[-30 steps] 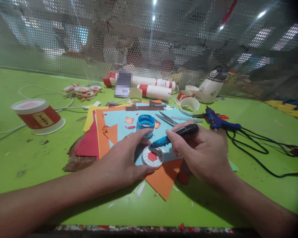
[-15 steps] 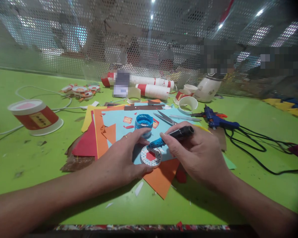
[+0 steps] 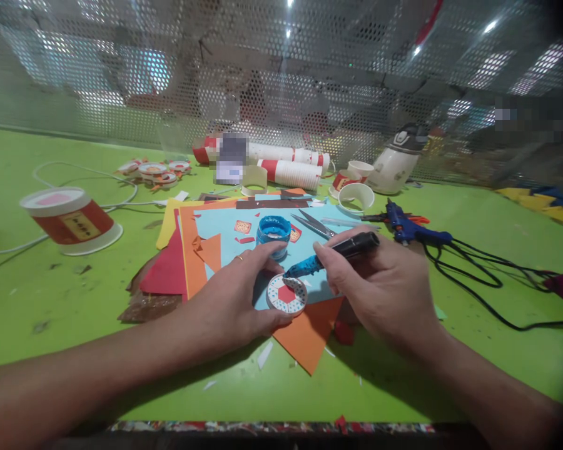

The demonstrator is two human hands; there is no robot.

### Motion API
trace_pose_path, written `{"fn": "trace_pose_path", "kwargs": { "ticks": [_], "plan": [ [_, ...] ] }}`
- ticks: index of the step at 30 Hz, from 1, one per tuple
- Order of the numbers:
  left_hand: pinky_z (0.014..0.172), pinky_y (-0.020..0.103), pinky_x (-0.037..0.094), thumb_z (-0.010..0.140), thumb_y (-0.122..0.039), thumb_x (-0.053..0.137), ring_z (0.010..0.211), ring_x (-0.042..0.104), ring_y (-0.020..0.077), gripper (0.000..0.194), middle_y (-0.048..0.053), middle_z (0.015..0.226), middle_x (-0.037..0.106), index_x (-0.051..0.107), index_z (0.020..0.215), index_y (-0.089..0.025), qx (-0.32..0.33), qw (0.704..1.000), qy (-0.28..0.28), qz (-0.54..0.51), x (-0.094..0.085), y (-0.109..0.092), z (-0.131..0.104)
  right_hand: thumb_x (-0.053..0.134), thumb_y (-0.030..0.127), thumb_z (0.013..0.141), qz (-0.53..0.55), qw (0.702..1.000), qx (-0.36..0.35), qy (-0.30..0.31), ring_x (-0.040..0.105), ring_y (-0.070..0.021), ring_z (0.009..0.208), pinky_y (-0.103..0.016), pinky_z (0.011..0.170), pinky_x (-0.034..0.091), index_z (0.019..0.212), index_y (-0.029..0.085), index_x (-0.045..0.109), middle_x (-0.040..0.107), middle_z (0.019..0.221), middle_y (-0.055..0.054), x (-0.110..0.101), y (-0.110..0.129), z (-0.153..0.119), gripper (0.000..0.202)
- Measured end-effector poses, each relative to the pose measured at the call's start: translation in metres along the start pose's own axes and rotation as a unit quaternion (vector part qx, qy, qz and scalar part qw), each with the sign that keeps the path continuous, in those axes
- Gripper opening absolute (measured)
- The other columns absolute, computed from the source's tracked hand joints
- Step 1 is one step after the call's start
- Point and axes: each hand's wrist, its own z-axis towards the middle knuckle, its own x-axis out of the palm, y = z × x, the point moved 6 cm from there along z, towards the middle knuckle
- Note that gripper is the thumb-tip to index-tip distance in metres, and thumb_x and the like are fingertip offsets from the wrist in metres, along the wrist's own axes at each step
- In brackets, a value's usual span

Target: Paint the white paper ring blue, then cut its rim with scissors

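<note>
Disc [image 3: 286, 294], white with a red hexagon and blue dots, sits over the blue paper [image 3: 225, 215], its near rim by the orange paper [image 3: 307, 344]. Left hand [image 3: 237, 294] grips its rim between curled fingers and thumb; right hand [image 3: 380, 284] is closed around a black marker [image 3: 354, 245], whose blue-smeared end meets the disc's far part. Blue jar [image 3: 273, 234] stands open just beyond the left fingers, near scissors [image 3: 314, 224]. Characters on the yellow label [image 3: 82, 225] of the red-and-white cup [image 3: 68, 220] are too small to read, as is the lettering on the small red stickers [image 3: 243, 226]. Green table [image 3: 244, 400], dotted with scraps, spans from the orange paper's corner to the front edge; the glue gun [image 3: 415, 230] lies beyond the right hand, its cord trailing right.
</note>
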Motion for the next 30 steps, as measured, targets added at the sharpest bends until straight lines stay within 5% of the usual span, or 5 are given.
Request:
{"fn": "trace_pose_path", "kwargs": {
  "ticks": [23,30],
  "plan": [
    [0.095,0.045,0.051,0.072,-0.035,0.077,0.108,0.063,0.0293,0.084,0.010,0.124,0.066,0.041,0.147,-0.025,0.011,1.000,-0.010,0.004,0.000,-0.001,-0.001,0.067,0.031,0.089,0.007,1.000,-0.004,0.024,0.053,-0.0115,0.048,-0.025,0.047,0.044,0.074,0.020,0.063,0.061,0.058,0.004,0.005,-0.004,-0.002,0.019],
    [0.096,0.046,0.050,0.073,-0.035,0.076,0.112,0.062,0.0308,0.083,0.010,0.126,0.066,0.040,0.146,-0.024,0.011,1.000,0.000,0.006,0.001,-0.001,0.000,0.066,0.025,0.088,-0.018,0.997,-0.052,0.045,0.057,-0.0120,0.052,-0.024,0.051,0.045,0.076,0.021,0.062,0.065,0.061,0.003,0.005,0.010,-0.003,0.014]
  ]
}}
